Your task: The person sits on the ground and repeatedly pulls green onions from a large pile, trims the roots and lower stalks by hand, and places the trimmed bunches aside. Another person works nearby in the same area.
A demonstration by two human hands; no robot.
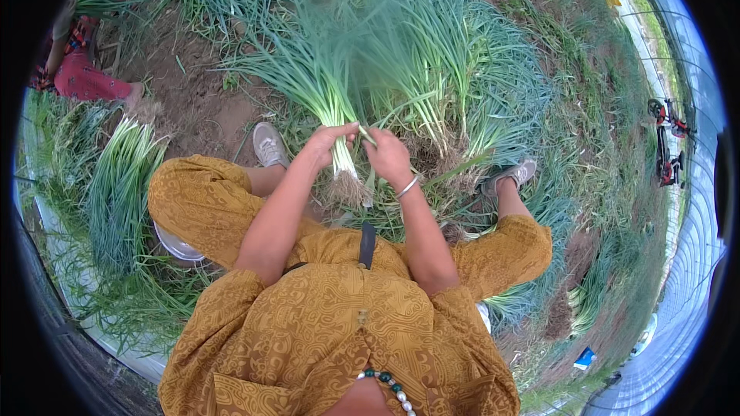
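Observation:
My left hand (330, 143) is closed around a bunch of green onions (342, 156), just above the white stem ends; the bushy roots hang towards me and the green leaves fan out away from me. Close beside it on the right, my right hand (388, 153) grips a green leaf or stalk at the bunch's side, its fingers nearly meeting my left thumb. A larger heap of green onions (430, 110) with soil-brown roots lies on the ground beyond my right hand.
Another onion bundle (124, 185) lies at left, near a person in red patterned trousers (92, 78). My shoes (269, 144) flank the work area. Farther right are a small onion bundle (584, 306), a blue packet (585, 358) and a red-and-black wheeled vehicle (668, 144).

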